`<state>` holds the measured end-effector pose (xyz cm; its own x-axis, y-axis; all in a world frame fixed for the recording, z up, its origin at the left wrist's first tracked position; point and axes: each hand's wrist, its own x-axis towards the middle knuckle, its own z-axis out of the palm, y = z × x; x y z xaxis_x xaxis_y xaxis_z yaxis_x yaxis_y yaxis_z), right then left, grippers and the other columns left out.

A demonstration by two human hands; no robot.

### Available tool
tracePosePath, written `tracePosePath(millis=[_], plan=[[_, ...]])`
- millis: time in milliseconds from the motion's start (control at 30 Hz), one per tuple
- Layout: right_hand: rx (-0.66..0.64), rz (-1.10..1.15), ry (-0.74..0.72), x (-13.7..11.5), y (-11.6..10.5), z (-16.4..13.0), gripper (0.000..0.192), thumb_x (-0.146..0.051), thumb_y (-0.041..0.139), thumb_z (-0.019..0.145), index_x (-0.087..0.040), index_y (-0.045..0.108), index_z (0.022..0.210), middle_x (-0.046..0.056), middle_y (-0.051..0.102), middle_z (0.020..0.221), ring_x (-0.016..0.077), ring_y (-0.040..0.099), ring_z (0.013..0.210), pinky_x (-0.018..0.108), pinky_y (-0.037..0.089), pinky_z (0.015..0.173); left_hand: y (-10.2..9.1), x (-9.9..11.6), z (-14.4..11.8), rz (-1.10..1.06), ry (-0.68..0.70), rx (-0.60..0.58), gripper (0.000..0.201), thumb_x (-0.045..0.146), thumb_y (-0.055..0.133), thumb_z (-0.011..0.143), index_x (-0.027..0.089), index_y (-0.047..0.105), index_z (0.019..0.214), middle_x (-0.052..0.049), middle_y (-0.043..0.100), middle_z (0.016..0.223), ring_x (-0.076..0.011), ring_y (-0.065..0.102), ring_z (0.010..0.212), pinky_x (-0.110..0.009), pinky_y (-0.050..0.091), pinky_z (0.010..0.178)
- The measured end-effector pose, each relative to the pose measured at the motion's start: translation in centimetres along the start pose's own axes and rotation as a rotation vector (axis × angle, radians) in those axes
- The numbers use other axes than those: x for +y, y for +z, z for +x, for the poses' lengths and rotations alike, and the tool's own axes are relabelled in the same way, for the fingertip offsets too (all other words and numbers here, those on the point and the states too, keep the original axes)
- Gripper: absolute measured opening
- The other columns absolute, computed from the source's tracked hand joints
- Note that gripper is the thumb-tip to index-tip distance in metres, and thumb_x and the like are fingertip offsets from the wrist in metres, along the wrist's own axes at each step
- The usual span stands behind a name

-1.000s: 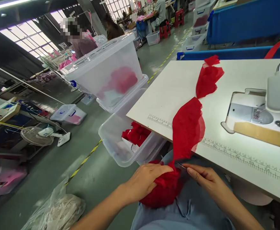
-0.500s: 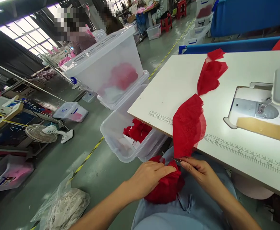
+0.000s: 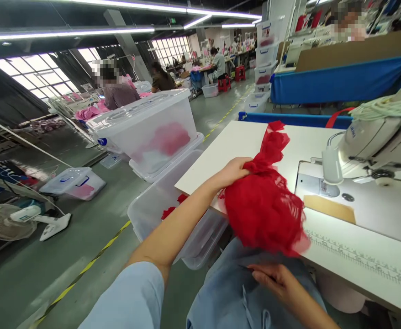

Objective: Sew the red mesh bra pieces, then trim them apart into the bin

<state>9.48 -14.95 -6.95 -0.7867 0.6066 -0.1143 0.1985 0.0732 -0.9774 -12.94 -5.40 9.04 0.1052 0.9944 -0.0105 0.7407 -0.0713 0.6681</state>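
Left hand (image 3: 233, 170) closed on red lace bundle (image 3: 264, 208), lifted above white sewing table (image 3: 241, 137) edge. Right hand (image 3: 272, 281) low on lap, fingers loosely curled, grip not discernible. Judged step: carrying off cut pieces; next, careful release. Open clear bin (image 3: 173, 219) holding red scraps; lidded bin (image 3: 152, 128) holding pink fabric.

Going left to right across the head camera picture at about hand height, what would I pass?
Floor fan → small lidded bin → big lidded tub → left hand gripping the red lace fabric → sewing machine.
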Motion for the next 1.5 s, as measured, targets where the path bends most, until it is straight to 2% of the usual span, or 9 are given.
tracePosePath(millis=[100, 200, 333, 433, 567, 700, 967, 1067, 1500], plan=[[-0.121, -0.079, -0.005, -1.3, -0.9, -0.8, 0.064, -0.070, 0.044, 0.089, -0.018, 0.079, 0.096, 0.011, 0.074, 0.083, 0.0266, 0.068, 0.080, 0.033, 0.052, 0.073, 2.5, -2.0, 4.4, 0.083, -0.102, 0.073, 0.019, 0.004, 0.051, 0.072, 0.015, 0.061, 0.083, -0.008, 0.060, 0.105, -0.0290, 0.054, 0.110, -0.043, 0.043, 0.097], [-0.225, -0.066, -0.044, -3.4, -2.6, -1.8, 0.066, -0.073, 0.039, 0.090, -0.020, 0.079, 0.097, 0.009, 0.068, 0.078, 0.0217, 0.062, 0.072, 0.030, 0.047, 0.067, 4.4, -2.9, 4.1, 0.110, -0.094, 0.096, 0.015, 0.003, 0.051, 0.073, 0.017, 0.054, 0.076, -0.008, 0.057, 0.102, -0.0292, 0.051, 0.109, -0.049, 0.039, 0.099], [-0.364, 0.167, -0.132, -5.1, -5.0, -3.1, 0.056, -0.071, 0.047, 0.088, -0.027, 0.079, 0.100, 0.006, 0.063, 0.078, 0.0171, 0.056, 0.070, 0.028, 0.042, 0.066, 4.9, -2.3, -2.6, 0.041, 0.052, -0.014, 0.020, 0.001, 0.049, 0.072, 0.020, 0.042, 0.070, -0.002, 0.052, 0.093, -0.0178, 0.053, 0.090, -0.031, 0.045, 0.088], [-0.278, 0.382, -0.176, -4.2, -5.3, -3.0, 0.054, -0.071, 0.052, 0.086, -0.027, 0.081, 0.094, 0.004, 0.060, 0.069, 0.0138, 0.049, 0.059, 0.028, 0.038, 0.060, 5.1, -2.3, -9.7, -0.124, 0.147, -0.127, 0.018, 0.005, 0.048, 0.079, 0.020, 0.041, 0.071, -0.002, 0.050, 0.092, -0.0148, 0.052, 0.086, -0.025, 0.046, 0.082], [0.077, 0.475, 0.145, -2.9, -3.2, -1.1, 0.046, -0.068, 0.067, 0.076, -0.027, 0.082, 0.091, 0.002, 0.060, 0.064, 0.0144, 0.047, 0.061, 0.026, 0.040, 0.059, 6.2, -3.3, -16.8, -0.267, 0.044, -0.203, 0.017, 0.002, 0.048, 0.077, 0.018, 0.045, 0.072, -0.005, 0.049, 0.112, -0.0148, 0.054, 0.095, -0.024, 0.046, 0.082], [0.082, 0.426, 0.339, -3.0, -1.0, 1.1, 0.058, -0.075, 0.074, 0.060, -0.025, 0.082, 0.089, -0.001, 0.058, 0.058, 0.0147, 0.047, 0.060, 0.030, 0.047, 0.067, 7.8, -4.4, -20.0, -0.184, 0.029, -0.158, 0.020, -0.001, 0.043, 0.078, 0.018, 0.050, 0.076, -0.010, 0.054, 0.121, -0.0175, 0.057, 0.104, -0.027, 0.048, 0.090], [-0.018, 0.406, 0.383, -2.3, 0.1, 1.7, 0.064, -0.075, 0.072, 0.064, -0.025, 0.079, 0.105, 0.009, 0.076, 0.104, 0.0282, 0.065, 0.099, 0.043, 0.050, 0.093, 9.9, -5.2, -22.0, 0.257, 0.194, 0.075, 0.024, 0.003, 0.042, 0.086, 0.018, 0.061, 0.087, -0.009, 0.064, 0.123, -0.0161, 0.064, 0.097, -0.025, 0.050, 0.076], [-0.035, 0.421, 0.395, -2.3, 0.5, 1.9, 0.070, -0.077, 0.070, 0.064, -0.022, 0.078, 0.106, 0.010, 0.077, 0.100, 0.0305, 0.066, 0.100, 0.047, 0.051, 0.092, 10.5, -5.1, -22.4, 0.420, 0.238, 0.176, 0.027, 0.010, 0.040, 0.096, 0.019, 0.064, 0.090, -0.006, 0.068, 0.119, -0.0131, 0.064, 0.084, -0.025, 0.048, 0.071], [-0.039, 0.410, 0.312, -2.5, 1.4, 2.4, 0.060, -0.072, 0.072, 0.067, -0.024, 0.079, 0.102, 0.010, 0.078, 0.101, 0.0291, 0.068, 0.097, 0.046, 0.051, 0.094, 10.6, -4.4, -22.7, 0.533, 0.306, 0.161, 0.032, 0.011, 0.037, 0.100, 0.017, 0.064, 0.086, -0.001, 0.075, 0.107, -0.0095, 0.058, 0.065, -0.029, 0.041, 0.063]])
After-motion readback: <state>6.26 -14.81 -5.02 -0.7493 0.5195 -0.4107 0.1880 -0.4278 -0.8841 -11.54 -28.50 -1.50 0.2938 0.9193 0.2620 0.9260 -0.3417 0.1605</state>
